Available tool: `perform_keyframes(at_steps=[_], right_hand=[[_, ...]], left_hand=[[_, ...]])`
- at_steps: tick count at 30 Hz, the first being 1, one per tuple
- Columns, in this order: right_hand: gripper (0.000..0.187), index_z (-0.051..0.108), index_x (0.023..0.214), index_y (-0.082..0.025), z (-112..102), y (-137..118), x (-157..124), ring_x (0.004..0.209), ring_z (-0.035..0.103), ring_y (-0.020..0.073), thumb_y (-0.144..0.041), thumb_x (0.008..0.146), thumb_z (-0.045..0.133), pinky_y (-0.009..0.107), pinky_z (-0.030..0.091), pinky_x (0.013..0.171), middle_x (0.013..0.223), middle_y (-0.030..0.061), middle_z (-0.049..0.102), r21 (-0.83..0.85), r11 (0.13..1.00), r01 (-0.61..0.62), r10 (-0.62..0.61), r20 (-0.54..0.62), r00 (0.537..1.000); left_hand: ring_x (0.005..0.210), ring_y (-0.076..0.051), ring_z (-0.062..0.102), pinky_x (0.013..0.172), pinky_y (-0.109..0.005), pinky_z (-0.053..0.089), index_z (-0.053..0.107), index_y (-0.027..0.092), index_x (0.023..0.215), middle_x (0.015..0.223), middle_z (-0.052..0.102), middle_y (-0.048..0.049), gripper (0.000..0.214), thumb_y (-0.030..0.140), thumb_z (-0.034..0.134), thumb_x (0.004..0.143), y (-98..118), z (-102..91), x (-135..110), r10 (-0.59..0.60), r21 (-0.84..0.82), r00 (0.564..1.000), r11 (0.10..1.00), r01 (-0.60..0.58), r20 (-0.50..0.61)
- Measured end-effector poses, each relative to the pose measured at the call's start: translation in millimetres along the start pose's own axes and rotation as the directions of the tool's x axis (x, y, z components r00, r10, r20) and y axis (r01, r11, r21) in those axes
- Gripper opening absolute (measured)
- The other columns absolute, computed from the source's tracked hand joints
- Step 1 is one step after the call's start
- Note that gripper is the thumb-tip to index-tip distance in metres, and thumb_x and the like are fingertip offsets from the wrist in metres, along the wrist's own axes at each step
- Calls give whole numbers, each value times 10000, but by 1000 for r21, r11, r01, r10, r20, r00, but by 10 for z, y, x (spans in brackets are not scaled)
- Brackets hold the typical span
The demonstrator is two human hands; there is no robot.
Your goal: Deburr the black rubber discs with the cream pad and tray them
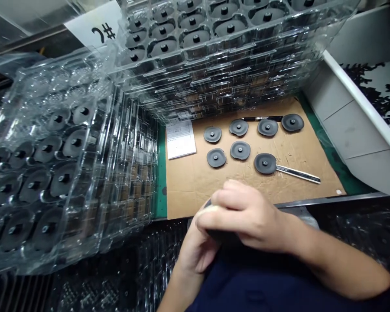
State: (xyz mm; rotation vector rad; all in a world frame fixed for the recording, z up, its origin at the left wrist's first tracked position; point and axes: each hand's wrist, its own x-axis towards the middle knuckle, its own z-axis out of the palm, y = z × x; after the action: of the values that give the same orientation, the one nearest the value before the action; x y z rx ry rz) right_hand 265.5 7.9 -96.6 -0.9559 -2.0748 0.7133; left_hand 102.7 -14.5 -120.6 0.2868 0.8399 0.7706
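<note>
Both my hands meet low in the middle, over my lap. My right hand [247, 214] lies on top with its fingers curled over a dark round disc [219, 235], of which only an edge shows. My left hand [195, 249] cups the same disc from below. Several more black discs with a centre stud lie on the cardboard sheet [195, 182], among them one [265, 163] nearest my hands and one [216, 157] to its left.
Tall stacks of clear plastic trays [68, 160] holding black discs stand at left and across the back [214, 47]. A white paper slip [180, 138], a black pen [263, 118] and a thin metal blade [297, 173] lie on the cardboard. A white bin [360, 125] stands right.
</note>
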Motion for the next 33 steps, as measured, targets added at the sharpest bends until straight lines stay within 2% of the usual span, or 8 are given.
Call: perform_keyframes(at_steps=[4, 8, 14, 18, 22, 26, 30, 33], right_hand=[[275, 647, 1049, -171, -94, 148, -76, 782, 549, 128, -116, 885, 434, 249, 446, 711, 873, 51, 615, 116, 982, -150, 158, -66, 985], [251, 640, 1082, -229, 86, 462, -329, 843, 593, 153, -215, 899, 469, 283, 467, 757, 973, 37, 653, 80, 854, -514, 521, -141, 842], [214, 652, 1011, -209, 403, 617, -593, 886, 627, 181, -211, 878, 485, 314, 485, 765, 985, 34, 686, 160, 782, -602, 615, -40, 788], [253, 589, 1128, -240, 96, 221, -348, 926, 597, 151, -201, 903, 482, 285, 446, 776, 1081, 14, 653, 105, 884, -455, 464, -292, 836], [271, 603, 1123, -221, -41, -98, -97, 836, 596, 151, -153, 904, 459, 307, 405, 739, 988, 13, 681, -67, 992, -110, 96, -183, 978], [219, 640, 1041, -188, 71, -102, 4, 781, 571, 171, -178, 904, 470, 330, 366, 713, 882, 31, 680, -226, 918, -326, 294, -166, 941], [255, 625, 1083, -203, 157, -64, 70, 751, 568, 146, -173, 916, 435, 310, 356, 686, 904, 25, 679, -137, 982, -132, 103, -206, 973], [226, 632, 1062, -199, 156, 22, 52, 833, 587, 143, -187, 910, 466, 301, 375, 761, 956, 24, 681, -62, 962, -265, 240, -263, 934]], left_hand=[[909, -178, 669, 791, -248, 555, 609, 260, 1119, 1063, 684, -4, 440, 86, 689, 723, 6, 15, -25, -49, -47, 995, 997, 53, 91], [1073, -288, 607, 848, -340, 542, 583, 254, 1169, 1254, 600, -65, 468, 241, 725, 724, 45, -12, -90, -47, -98, 986, 993, 63, 159], [1075, -281, 604, 844, -343, 539, 588, 255, 1158, 1219, 618, -62, 502, 347, 740, 689, 47, -33, -94, -55, -125, 981, 989, 79, 188], [1066, -273, 603, 867, -346, 523, 584, 243, 1167, 1206, 616, -63, 518, 363, 740, 688, 20, -18, -58, -62, -99, 979, 992, 82, 193], [1010, -195, 608, 867, -264, 503, 623, 210, 1098, 1096, 654, -45, 427, 313, 741, 700, -6, -27, 6, 36, -27, 992, 999, -33, 121], [1050, -174, 587, 850, -231, 504, 589, 237, 1172, 1188, 621, -51, 452, 356, 691, 749, -38, -46, 57, 158, -30, 986, 987, -156, 48], [1001, -146, 611, 817, -179, 509, 591, 259, 1174, 1145, 646, -27, 500, 351, 733, 704, -46, -64, 52, 243, -13, 970, 970, -243, -1], [1085, -179, 586, 895, -226, 491, 562, 265, 1215, 1207, 622, -45, 551, 307, 745, 697, -4, -99, 31, 343, 22, 939, 939, -343, -11]])
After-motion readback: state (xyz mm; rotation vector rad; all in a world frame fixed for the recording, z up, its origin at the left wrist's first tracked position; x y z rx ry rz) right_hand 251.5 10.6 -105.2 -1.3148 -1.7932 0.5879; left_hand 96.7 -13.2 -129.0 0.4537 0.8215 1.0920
